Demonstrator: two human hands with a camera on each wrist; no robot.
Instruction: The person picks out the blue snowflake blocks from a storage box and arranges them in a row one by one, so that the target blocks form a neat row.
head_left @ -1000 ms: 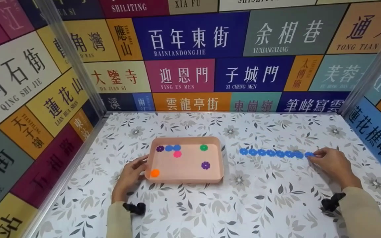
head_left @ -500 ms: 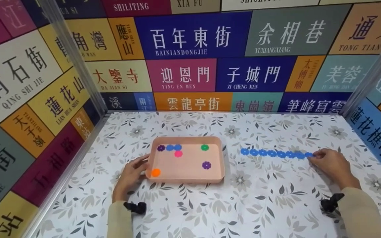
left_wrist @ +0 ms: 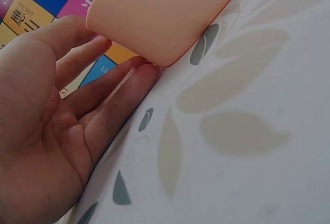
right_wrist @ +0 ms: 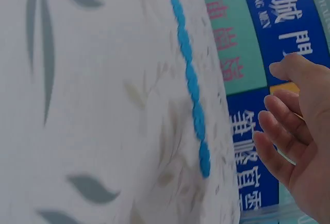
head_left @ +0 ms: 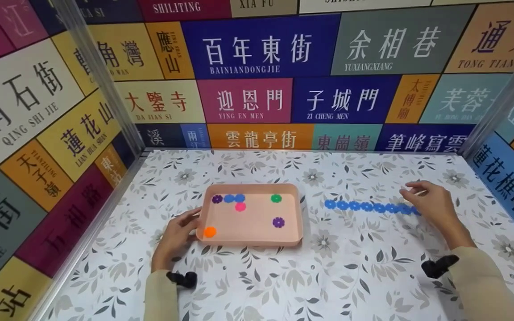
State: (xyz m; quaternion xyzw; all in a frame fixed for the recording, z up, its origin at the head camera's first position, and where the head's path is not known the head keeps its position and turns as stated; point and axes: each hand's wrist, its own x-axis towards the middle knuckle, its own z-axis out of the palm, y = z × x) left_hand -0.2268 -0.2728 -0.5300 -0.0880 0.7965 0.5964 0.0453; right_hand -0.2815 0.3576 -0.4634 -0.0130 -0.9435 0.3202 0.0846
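Observation:
My left hand (head_left: 177, 236) touches the left side of a shallow pink tray (head_left: 248, 243); in the left wrist view its fingers (left_wrist: 98, 49) lie against the tray's outer wall (left_wrist: 154, 18). Several blue flower-shaped discs (head_left: 366, 206) form a row on the table right of the tray, and the right wrist view shows them as a chain of overlapping discs (right_wrist: 193, 87). Above the row's right end hovers my right hand (head_left: 437, 205), fingers loosely bent, nothing visible between them. It hides part of that end in the head view.
Inside the tray lie two purple discs (head_left: 278, 222), two blue ones, a pink disc (head_left: 240, 207), a green disc (head_left: 276, 198) and an orange disc (head_left: 210, 232). Walls printed with street names (head_left: 257, 47) enclose the leaf-patterned table (head_left: 328, 285) at the back and sides.
My right hand has let go of the blue disc at the row's right end and lifted up and slightly left. The left hand and the tray have stayed in place.

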